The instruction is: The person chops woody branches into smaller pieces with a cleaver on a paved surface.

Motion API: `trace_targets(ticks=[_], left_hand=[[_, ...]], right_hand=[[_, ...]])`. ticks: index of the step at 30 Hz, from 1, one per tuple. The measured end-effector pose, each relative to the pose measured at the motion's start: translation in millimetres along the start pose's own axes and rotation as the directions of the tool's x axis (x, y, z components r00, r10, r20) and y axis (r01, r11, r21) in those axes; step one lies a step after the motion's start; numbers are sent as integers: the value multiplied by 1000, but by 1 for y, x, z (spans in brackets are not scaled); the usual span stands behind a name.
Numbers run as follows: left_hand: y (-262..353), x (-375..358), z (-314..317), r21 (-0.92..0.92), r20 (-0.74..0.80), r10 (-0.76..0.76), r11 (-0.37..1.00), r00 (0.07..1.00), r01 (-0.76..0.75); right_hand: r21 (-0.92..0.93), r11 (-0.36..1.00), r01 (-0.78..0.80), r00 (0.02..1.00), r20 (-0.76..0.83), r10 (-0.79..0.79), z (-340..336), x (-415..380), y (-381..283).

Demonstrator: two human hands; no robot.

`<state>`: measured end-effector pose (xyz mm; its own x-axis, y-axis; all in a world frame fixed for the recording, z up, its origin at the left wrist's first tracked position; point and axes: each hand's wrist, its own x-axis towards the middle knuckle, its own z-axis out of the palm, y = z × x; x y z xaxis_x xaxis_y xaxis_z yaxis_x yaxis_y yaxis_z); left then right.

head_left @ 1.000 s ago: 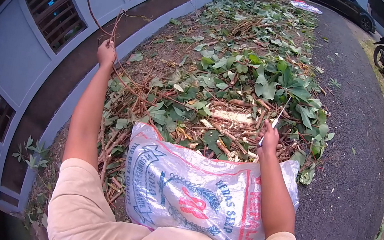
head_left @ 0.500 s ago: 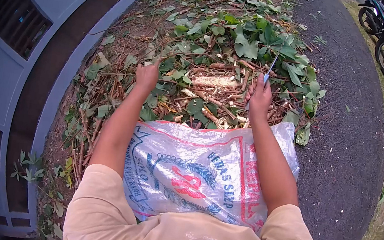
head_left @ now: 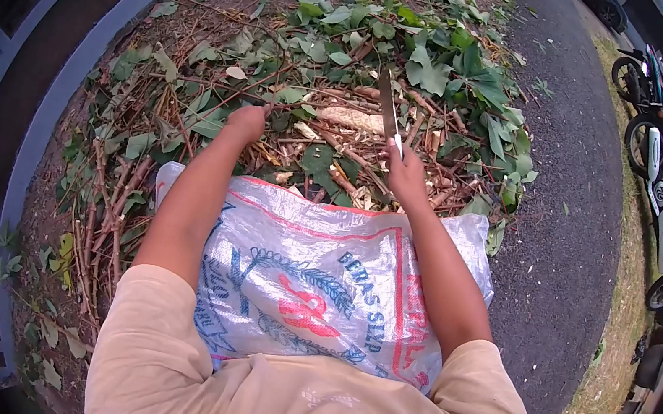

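Observation:
My right hand (head_left: 408, 177) is closed round the pale handle of a long knife (head_left: 388, 101), its blade pointing up and away over the cut stems. Under the blade lies a thick log (head_left: 348, 118), its top hacked pale. To the left, my left hand (head_left: 247, 122) is closed on a thin brown stem (head_left: 276, 106) at the edge of the leafy pile; its fingers are partly hidden. Short chopped stem pieces (head_left: 344, 177) lie round the log. A printed white woven sack (head_left: 295, 287) covers my lap below both hands.
Green leaves and branches (head_left: 444, 66) are heaped beyond the log. Longer bare stems (head_left: 108, 201) lie at left, beside a low wall edge (head_left: 52, 83). An asphalt strip (head_left: 556, 238) runs along the right, with parked motorbikes (head_left: 660, 160) past it.
My view has turned a little to the right. The knife has swung left, and its blade is now over the log. My left hand stays closed near the pile's left side.

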<state>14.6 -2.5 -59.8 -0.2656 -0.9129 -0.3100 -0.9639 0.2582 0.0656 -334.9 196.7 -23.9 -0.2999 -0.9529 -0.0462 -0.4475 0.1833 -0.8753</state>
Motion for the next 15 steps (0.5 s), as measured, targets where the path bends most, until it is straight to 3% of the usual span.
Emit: trace_targets(ticks=[1,3,5,7,9,10,11,13,15], left_hand=[[4,1,1,22,-20,-24,999,1000,24],[9,1,3,-14,0,-63,998,998,63],[8,9,10,18,-57,-64,998,996,65],[8,13,11,29,-52,-72,997,996,73],[11,8,8,56,-53,-58,997,997,61],[12,3,4,51,-67,-59,997,996,62],[15,-2,-1,37,-87,-65,997,994,68],[16,-4,4,25,-109,-57,998,992,60],[11,-2,3,-7,-110,-77,997,991,77]], right_hand=[[81,989,127,987,-110,-118,-2,-2,-11],[396,898,190,981,-119,-155,-10,-12,-44],[399,838,371,926,-226,-302,-17,-24,-73],[421,827,373,925,-237,-297,-12,-27,-63],[-19,947,320,930,-183,-318,3,-20,-27],[-202,965,168,980,-67,-185,8,-13,-20],[-220,967,-127,960,217,175,15,15,33],[-308,951,-27,984,161,80,23,13,46],[-243,970,-25,984,164,67,26,25,69]])
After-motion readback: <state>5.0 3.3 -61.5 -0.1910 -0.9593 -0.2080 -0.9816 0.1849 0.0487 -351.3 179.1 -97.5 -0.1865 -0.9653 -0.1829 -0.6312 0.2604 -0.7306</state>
